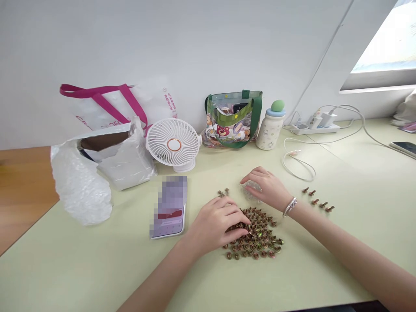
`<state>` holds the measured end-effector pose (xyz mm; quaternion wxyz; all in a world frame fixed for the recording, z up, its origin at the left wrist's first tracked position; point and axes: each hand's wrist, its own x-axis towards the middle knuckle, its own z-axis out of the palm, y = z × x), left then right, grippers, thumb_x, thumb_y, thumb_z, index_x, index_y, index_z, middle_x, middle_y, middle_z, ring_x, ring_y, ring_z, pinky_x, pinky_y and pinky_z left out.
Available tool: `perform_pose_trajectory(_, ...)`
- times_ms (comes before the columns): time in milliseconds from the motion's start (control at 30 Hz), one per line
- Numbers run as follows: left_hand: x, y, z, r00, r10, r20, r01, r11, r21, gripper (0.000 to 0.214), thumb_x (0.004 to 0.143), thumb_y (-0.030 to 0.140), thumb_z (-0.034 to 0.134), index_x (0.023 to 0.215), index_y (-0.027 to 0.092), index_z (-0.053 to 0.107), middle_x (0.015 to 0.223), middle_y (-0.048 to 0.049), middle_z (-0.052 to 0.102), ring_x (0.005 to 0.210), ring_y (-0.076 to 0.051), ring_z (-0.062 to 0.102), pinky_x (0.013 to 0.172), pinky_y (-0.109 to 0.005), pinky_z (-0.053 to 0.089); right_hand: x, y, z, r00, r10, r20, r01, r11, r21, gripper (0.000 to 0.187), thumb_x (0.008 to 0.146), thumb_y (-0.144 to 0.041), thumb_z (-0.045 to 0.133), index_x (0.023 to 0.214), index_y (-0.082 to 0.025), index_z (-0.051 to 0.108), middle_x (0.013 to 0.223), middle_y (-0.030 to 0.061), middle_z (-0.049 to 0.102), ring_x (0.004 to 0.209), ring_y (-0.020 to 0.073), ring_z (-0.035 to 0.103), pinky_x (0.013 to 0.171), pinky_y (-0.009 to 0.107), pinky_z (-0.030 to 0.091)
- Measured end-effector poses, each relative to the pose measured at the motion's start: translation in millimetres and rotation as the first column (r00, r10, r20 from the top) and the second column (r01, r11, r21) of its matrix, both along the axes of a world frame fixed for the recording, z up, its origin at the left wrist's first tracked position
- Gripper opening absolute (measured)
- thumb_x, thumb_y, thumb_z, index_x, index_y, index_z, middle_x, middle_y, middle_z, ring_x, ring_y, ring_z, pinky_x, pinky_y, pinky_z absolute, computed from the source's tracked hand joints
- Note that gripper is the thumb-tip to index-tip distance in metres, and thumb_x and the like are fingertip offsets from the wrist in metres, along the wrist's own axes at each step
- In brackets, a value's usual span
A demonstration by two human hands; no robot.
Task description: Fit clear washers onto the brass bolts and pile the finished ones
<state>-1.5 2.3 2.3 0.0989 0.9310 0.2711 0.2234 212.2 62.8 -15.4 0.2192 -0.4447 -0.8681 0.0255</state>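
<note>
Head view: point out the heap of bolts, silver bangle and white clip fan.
Heap of bolts (258,242), head view, pile's middle.
Silver bangle (290,206), head view, top of band.
White clip fan (173,145), head view, grille centre.

Desk, pale green; screws, brassy yellow with reddish tints; tote bag, clear with green trim and red cartoon-bear print; carrier bag, white with magenta handles; fan, white; bottle, cream, pale blue lid, green knob.
</note>
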Motion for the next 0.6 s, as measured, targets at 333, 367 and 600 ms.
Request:
perform_pose_trajectory(333, -2, 2, -1.8, 1.000, 0.008, -0.001, -0.008, 0.997, 0.079, 0.013, 0.085, 0.028, 0.051, 0.087, 0.024, 0.063, 0.080, 0.0016, 0.065, 0.083, -0.015, 0.052, 0.072, -0.028, 0.042, -44, 24, -3.2, 0.947, 0.309, 0.086, -0.304, 0.950, -0.070, 0.014, 0.083, -0.020, 0.053, 0.094, -0.021, 0.060, 0.091, 0.0044, 0.062, 0.088, 0.0189, 0.052, 0.076, 0.031, 0.042)
perform_pose_trajectory(367, -2, 2, -1.5, 1.000, 0.003, 0.004, -0.003, 0.996, 0.087, 0.013, 0.084, 0.027, 0.051, 0.086, 0.024, 0.063, 0.079, 0.0017, 0.065, 0.083, -0.015, 0.052, 0.072, -0.028, 0.042, -46, 25, -3.7, 0.947, 0.309, 0.084, -0.304, 0.950, -0.069, 0.012, 0.082, -0.021, 0.054, 0.092, -0.020, 0.060, 0.090, 0.0046, 0.062, 0.087, 0.0188, 0.052, 0.074, 0.031, 0.042)
perform_pose_trajectory(600, -2, 1, 1.5, 0.995, 0.088, 0.038, -0.092, 0.987, 0.130, 0.013, 0.084, 0.021, 0.050, 0.085, 0.024, 0.062, 0.078, 0.0022, 0.064, 0.086, -0.015, 0.053, 0.074, -0.029, 0.042, -36, 10, 1.9, 0.970, 0.243, -0.020, -0.244, 0.968, -0.057, 0.009, 0.080, -0.018, 0.053, 0.089, -0.019, 0.057, 0.086, 0.0047, 0.061, 0.091, 0.0192, 0.052, 0.076, 0.031, 0.043)
